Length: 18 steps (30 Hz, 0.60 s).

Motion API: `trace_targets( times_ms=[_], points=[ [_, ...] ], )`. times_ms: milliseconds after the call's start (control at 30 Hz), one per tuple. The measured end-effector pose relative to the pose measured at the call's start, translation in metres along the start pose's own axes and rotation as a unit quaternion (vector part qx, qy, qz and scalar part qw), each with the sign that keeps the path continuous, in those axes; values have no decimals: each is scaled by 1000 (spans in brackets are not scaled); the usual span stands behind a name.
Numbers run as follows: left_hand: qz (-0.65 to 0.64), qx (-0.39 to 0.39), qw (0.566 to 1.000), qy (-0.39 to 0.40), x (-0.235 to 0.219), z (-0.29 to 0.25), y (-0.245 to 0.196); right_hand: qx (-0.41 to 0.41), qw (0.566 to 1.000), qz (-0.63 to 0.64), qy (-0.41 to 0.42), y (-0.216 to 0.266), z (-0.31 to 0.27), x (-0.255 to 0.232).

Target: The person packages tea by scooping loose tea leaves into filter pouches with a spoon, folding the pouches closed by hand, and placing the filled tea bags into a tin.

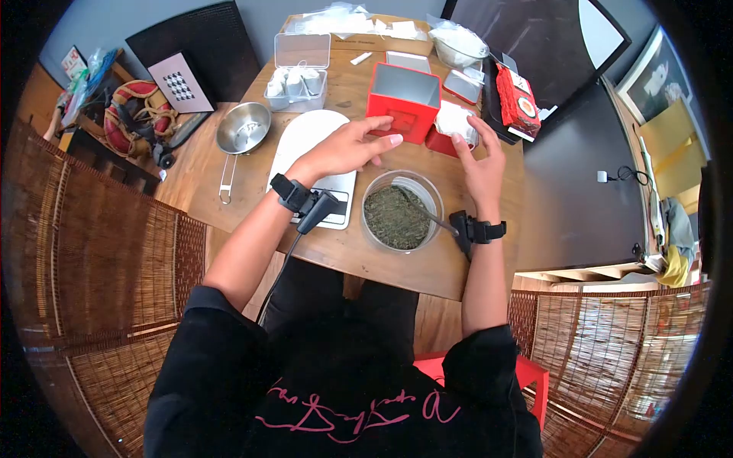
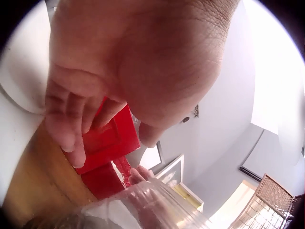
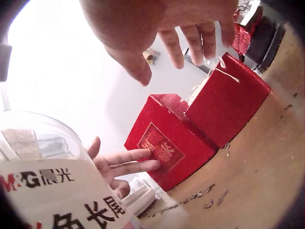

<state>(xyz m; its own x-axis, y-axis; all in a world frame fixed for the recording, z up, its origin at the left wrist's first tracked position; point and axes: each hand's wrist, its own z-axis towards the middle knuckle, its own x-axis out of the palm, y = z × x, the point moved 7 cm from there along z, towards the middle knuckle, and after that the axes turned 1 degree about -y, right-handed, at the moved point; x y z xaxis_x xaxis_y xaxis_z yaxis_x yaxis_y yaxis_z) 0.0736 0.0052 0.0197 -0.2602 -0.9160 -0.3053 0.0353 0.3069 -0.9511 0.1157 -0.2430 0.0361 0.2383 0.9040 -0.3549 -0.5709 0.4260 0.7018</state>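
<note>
My left hand (image 1: 343, 150) reaches toward the front of an open red box (image 1: 418, 120), fingers stretched out close to its face; this box looks hollow inside with grey walls. Beside it stands a second red box (image 3: 233, 98), with white pouches (image 1: 456, 120) and loose strings at its top. My right hand (image 1: 485, 166) hovers over that second box, fingers spread and slightly bent, holding nothing. Nearer my body is a clear round tub (image 1: 438, 191) of dried dark-green leaves (image 1: 393, 221), a spoon handle (image 1: 443, 224) leaning out over its rim.
Left of the tub lies a white board (image 1: 305, 137). Beyond it are a long-handled steel bowl (image 1: 227, 136) and a clear lidded box (image 1: 276, 101) of white bundles. A red packet (image 1: 519, 107) and a bag-lined bowl (image 1: 458, 53) stand at the back right.
</note>
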Motion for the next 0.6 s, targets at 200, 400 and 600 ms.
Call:
trace_targets(
  times_ms=[200,400,600],
  points=[
    [12,26,999,-31,-19,2,0,109,992,64,-8,-30,-3,-9],
    [193,56,961,-190,-123,13,10,138,980,129,-59,-37,-3,-11],
    [439,-7,842,-315,-186,15,16,135,977,148,-72,-30,-3,-14]
  ],
)
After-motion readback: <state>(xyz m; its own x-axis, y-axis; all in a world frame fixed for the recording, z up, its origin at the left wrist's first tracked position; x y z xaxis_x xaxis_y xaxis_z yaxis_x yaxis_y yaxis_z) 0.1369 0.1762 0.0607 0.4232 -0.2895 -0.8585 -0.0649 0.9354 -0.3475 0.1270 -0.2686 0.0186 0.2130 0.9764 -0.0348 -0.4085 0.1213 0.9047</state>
